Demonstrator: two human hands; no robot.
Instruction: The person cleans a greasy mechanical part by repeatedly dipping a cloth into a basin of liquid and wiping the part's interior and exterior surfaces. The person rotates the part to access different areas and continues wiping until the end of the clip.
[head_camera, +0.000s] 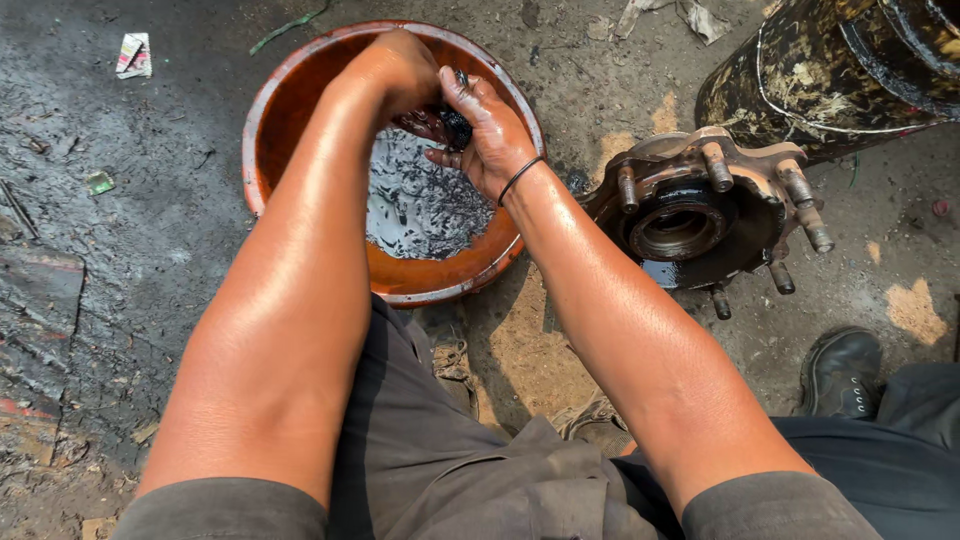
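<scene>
We are seeing a rusty wheel hub (700, 205) lying on oily ground (140, 250), a black boot (842, 372) sitting nearby, paper scrap (132, 55) lying far left.

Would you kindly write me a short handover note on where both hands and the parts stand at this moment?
Left hand: curled over a small dark part, above the basin.
Right hand: fingers closed on the same part from the other side; a black band sits on that wrist.
Orange basin: on the ground ahead, holding dark, dirty liquid.
Wheel hub: with its studs, on the ground right of the basin, apart from both hands.
Done: the part is wet and black with liquid, in both hands.
Left: the part is not yet set down; the hub lies untouched.
</scene>
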